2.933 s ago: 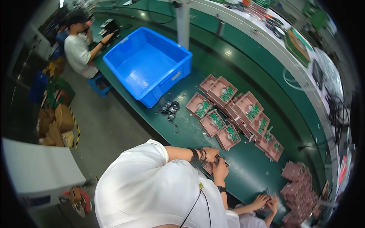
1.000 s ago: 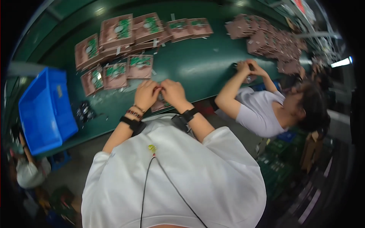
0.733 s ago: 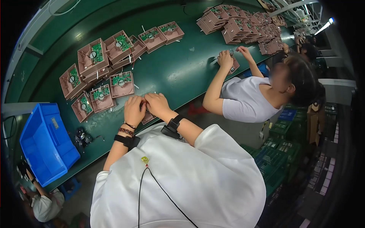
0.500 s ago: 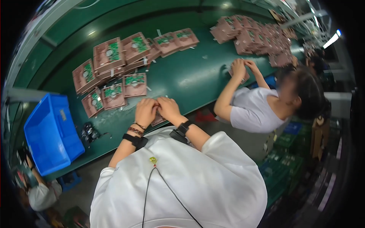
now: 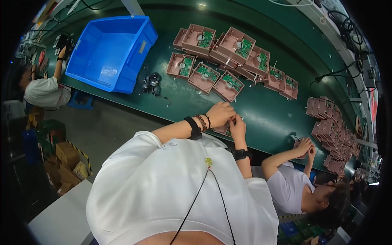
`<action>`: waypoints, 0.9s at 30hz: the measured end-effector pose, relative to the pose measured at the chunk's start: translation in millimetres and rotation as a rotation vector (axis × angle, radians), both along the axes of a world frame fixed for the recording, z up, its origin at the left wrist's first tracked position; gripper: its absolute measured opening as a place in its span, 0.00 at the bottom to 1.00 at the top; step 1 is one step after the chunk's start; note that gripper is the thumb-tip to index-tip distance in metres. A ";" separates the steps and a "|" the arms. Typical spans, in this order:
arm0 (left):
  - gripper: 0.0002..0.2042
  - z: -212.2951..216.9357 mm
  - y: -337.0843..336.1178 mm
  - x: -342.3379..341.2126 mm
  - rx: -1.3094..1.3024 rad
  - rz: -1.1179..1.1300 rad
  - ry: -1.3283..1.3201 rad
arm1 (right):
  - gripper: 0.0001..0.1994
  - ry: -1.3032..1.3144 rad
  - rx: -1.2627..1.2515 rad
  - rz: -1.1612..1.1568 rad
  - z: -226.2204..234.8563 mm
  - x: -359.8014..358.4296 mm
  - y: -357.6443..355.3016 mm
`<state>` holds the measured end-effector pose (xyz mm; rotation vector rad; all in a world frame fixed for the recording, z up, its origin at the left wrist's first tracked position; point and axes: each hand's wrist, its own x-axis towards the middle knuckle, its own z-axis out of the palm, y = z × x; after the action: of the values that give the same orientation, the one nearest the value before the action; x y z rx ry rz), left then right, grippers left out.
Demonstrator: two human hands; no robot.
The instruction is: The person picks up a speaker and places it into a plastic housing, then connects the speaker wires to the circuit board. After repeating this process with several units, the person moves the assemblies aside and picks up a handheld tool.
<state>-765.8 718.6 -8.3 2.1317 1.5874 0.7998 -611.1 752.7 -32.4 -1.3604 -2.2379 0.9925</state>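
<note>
My left hand point(image 5: 221, 114) and my right hand point(image 5: 237, 127) meet at the near edge of the green bench, above a pink plastic housing with a green circuit board point(image 5: 222, 130). My hands and arms hide most of that housing. Both hands are closed with their fingertips together, and whatever they pinch is too small or covered to make out. Just beyond them lies an open pink housing point(image 5: 228, 85) with a green board and a round part inside. Several similar housings point(image 5: 199, 38) are stacked behind it.
A large blue bin point(image 5: 107, 57) stands at the bench's left, beside a cluster of small dark round parts point(image 5: 152, 83). At right, a co-worker point(image 5: 292, 183) handles another housing near a big stack point(image 5: 326, 122). Another person point(image 5: 45, 90) sits far left.
The view has turned to the left, so the bin and housings appear farther right and the co-worker lower. My hands stay close together over the housing, fingers still closed.
</note>
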 end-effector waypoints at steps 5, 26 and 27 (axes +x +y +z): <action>0.12 9.8 5.7 -11.8 0.085 0.232 -0.123 | 0.06 0.033 0.069 -0.079 1.2 -3.9 10.6; 0.26 -25.2 -13.9 -19.6 -0.591 0.139 -0.064 | 0.08 0.204 0.068 -0.248 -53.3 15.4 3.5; 0.26 -25.1 -13.8 -19.7 -0.593 0.139 -0.069 | 0.08 0.205 0.070 -0.245 -54.7 16.4 3.6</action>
<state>-785.5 704.8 -33.4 1.5696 1.6850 0.3656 -594.7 756.2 -87.1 -1.3935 -1.8866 0.9138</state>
